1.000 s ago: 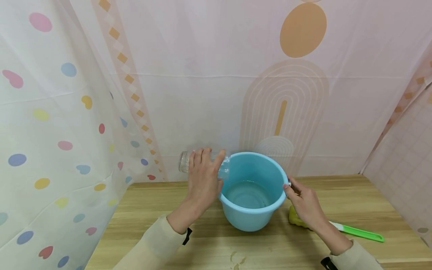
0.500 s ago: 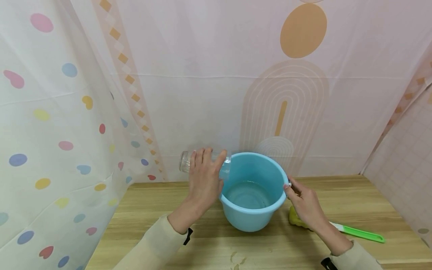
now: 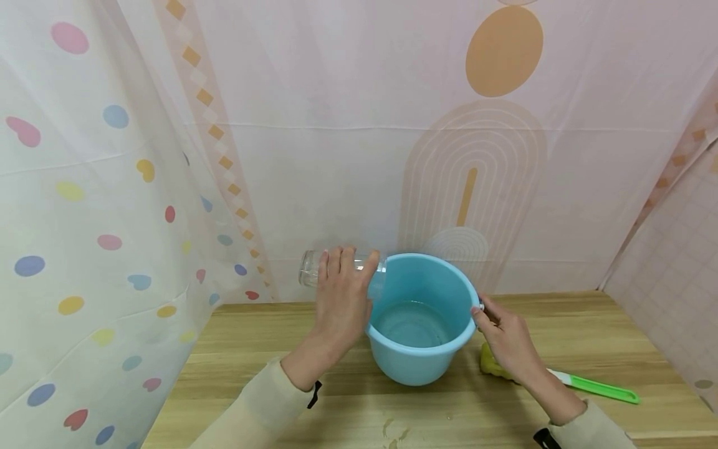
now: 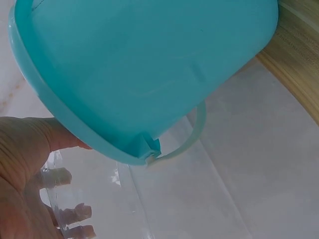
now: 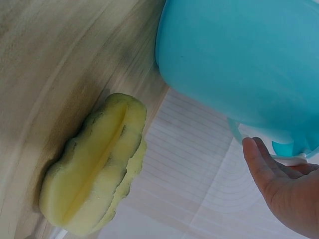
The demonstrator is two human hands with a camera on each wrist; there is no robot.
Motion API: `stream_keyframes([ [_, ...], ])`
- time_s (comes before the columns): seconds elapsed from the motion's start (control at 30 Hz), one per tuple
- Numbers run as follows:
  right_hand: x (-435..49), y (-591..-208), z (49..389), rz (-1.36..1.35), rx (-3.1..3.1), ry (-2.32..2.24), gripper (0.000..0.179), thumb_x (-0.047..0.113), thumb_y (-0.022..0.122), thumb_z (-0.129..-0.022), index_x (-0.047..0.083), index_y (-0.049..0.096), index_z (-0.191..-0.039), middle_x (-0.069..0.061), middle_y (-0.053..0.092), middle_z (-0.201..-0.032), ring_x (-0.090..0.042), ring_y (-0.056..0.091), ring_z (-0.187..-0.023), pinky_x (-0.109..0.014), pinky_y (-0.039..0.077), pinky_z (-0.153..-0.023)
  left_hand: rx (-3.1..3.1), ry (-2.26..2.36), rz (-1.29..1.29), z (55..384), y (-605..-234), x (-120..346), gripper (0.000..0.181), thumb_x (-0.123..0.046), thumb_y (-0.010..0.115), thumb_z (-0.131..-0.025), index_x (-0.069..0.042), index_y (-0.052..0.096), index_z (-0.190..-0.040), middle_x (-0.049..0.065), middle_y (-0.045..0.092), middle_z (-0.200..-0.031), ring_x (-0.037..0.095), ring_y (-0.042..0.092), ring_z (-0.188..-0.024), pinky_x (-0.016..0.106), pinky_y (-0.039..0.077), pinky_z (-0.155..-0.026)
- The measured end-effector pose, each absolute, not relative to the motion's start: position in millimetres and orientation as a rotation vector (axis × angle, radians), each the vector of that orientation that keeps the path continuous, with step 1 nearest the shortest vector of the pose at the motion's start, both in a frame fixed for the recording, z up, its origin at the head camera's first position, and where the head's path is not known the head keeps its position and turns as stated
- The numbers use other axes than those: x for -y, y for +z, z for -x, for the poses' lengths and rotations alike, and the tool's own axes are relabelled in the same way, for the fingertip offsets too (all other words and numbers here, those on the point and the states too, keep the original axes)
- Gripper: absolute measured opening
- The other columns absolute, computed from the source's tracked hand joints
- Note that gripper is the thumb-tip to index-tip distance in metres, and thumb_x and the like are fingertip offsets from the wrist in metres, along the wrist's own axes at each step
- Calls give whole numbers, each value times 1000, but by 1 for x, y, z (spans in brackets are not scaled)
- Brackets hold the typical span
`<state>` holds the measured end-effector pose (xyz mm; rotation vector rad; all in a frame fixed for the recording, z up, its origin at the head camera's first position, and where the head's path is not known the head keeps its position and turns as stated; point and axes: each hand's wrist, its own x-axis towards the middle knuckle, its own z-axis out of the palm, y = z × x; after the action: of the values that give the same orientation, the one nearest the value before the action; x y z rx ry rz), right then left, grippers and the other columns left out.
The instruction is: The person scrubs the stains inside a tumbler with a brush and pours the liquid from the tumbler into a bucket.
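Note:
In the head view my left hand (image 3: 343, 305) grips a clear glass (image 3: 308, 268) that lies almost on its side. The glass's right end is at the left rim of a light blue bucket (image 3: 412, 369). Shallow water (image 3: 415, 325) covers the bucket's floor. My right hand (image 3: 509, 337) pinches the bucket's right rim, where the handle joins. In the left wrist view, fingertips (image 4: 75, 214) show through the clear wall of the glass, just outside the bucket's rim. The right wrist view has my right hand (image 5: 284, 189) at the handle's joint, its grip partly hidden.
A yellow sponge brush (image 3: 492, 363) with a green and white handle (image 3: 603, 388) lies on the wooden table (image 3: 252, 349), right of the bucket, partly behind my right wrist. Small wet spots (image 3: 392, 431) mark the table's front. Patterned curtains (image 3: 314, 187) hang behind and at the sides.
My left hand and the glass have shifted slightly to the right, further over the bucket's rim. My right hand and the bucket look unmoved.

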<state>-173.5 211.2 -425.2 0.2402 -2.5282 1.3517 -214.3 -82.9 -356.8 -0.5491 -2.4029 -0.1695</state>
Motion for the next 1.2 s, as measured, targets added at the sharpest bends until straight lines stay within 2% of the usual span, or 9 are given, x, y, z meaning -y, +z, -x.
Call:
stream_keyframes([
  [0.27,-211,-425,174,-250,2528,1335,56,30,52,-112,-9,45,-152,-29,56,-143,-43,65,-122,-52,59,-89,2371,-135,562,214,-360,82,65,8,78,-78,-19,59,-135,24,55,-131,45,47,-129,66,35,-114],
  [0.5,-210,-425,174,-242,2532,1348,57,31,52,-112,-8,45,-152,-29,57,-142,-43,66,-119,-51,60,-87,2334,-79,566,213,-363,80,60,7,76,-82,-19,60,-134,24,54,-127,44,48,-127,65,37,-113],
  [0.63,-210,-425,174,-247,2527,1345,56,31,52,-112,-8,45,-152,-29,58,-141,-43,67,-118,-48,61,-86,2316,-93,568,212,-365,80,62,8,75,-80,-18,60,-135,25,54,-128,45,48,-127,65,37,-112],
  [0.77,-210,-426,175,-261,2515,1342,55,29,52,-112,-8,46,-152,-29,59,-141,-41,68,-118,-43,61,-83,2289,-175,555,211,-368,83,70,11,75,-73,-16,60,-135,24,55,-129,44,47,-127,65,36,-112],
  [0.9,-210,-427,174,-279,2501,1345,54,28,52,-112,-9,46,-151,-29,60,-139,-40,68,-116,-39,61,-81,2274,-269,533,211,-370,87,75,9,81,-67,-15,61,-135,25,57,-130,45,48,-125,65,37,-111],
  [1.07,-211,-427,174,-281,2500,1344,54,28,52,-112,-9,46,-151,-29,59,-140,-42,67,-117,-41,61,-81,2270,-407,507,212,-372,92,77,-2,94,-65,-14,61,-133,26,59,-129,46,54,-121,64,42,-105],
  [1.2,-212,-427,175,-267,2508,1340,55,29,52,-112,-9,45,-152,-30,58,-141,-43,67,-117,-42,61,-82,2227,-508,489,214,-374,97,77,-7,98,-63,-13,63,-131,25,61,-126,46,57,-118,64,45,-97],
])
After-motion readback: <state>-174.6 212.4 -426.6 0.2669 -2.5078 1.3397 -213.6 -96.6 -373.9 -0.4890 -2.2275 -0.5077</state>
